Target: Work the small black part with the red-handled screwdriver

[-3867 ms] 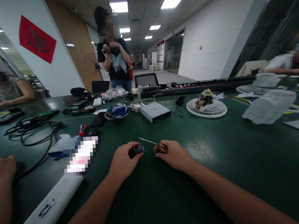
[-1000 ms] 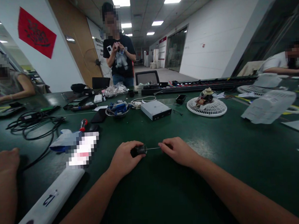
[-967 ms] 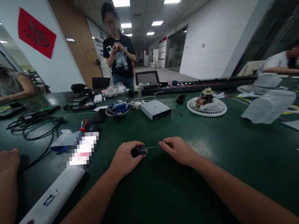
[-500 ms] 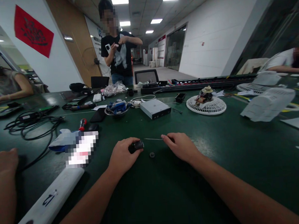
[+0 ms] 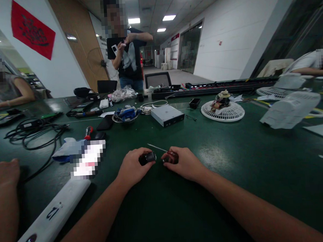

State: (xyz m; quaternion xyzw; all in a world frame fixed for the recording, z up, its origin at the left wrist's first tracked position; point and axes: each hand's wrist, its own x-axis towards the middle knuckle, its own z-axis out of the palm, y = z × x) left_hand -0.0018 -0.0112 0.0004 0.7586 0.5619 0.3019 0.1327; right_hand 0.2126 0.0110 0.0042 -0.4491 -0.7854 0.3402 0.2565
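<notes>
My left hand (image 5: 134, 165) is closed round a short black cylinder (image 5: 150, 157), whose bare end points right. Facing it, my right hand (image 5: 183, 161) is closed on a screwdriver with a thin metal shaft (image 5: 157, 147) that points up and left. Part of its reddish handle (image 5: 173, 156) shows between the fingers. Thumb and fingertips of that hand also pinch a small dark piece (image 5: 164, 160), mostly hidden. The two hands are a small gap apart, low over the green table (image 5: 145, 217).
Left of my hands lie a long white device (image 5: 52, 219), a glove (image 5: 67, 150) and a red-handled tool (image 5: 88, 132). Another person's arm (image 5: 4, 203) rests at the left edge. Ahead are a dish (image 5: 125, 117), a disc drive (image 5: 167, 115) and a fan grille (image 5: 222, 113). A person (image 5: 127, 53) stands opposite.
My right hand has moved left and down toward my left hand. The small round part no longer shows on the table. The screwdriver shaft now tilts up to the left.
</notes>
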